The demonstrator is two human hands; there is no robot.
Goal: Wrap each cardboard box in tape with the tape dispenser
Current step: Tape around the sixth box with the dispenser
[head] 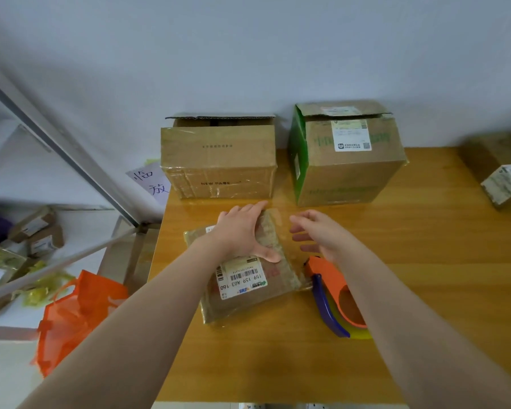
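Wooden tabletop (410, 246): my left hand (242, 228) presses the flat brown cardboard box (248, 302), fingers straight; right hand (322, 231) hovers slack-fingered near the orange tape dispenser (328, 276).

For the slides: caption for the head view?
Left hand presses flat cardboard box on table; right hand open beside it, tape dispenser lying unheld.

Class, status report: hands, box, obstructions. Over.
Left hand flat on small box. Right hand open, empty. Tape dispenser on table beside box. No obstruction seen.
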